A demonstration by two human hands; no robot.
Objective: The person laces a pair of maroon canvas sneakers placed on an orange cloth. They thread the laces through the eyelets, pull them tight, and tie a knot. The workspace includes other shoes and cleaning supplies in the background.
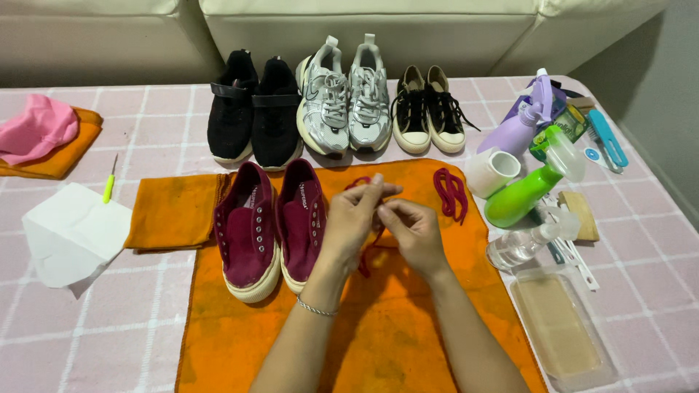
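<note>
While both hands meet above the orange cloth (408, 342), the left hand (353, 218) and right hand (413, 233) pinch a dark red shoelace (370, 256) between fingertips; its long axis runs away from the person, one end looping beyond the left fingers, the rest hanging toward the wrists; just left of the left hand stand two laceless maroon sneakers (273, 225), toes toward the person; right of the right hand lie a second coiled lace (451, 193), a green spray bottle (535, 189) and a clear one (528, 244).

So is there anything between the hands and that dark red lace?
No, nothing visible. Both the left hand and right hand already pinch the dark red lace directly, above the orange cloth, beside the maroon shoes.
</note>
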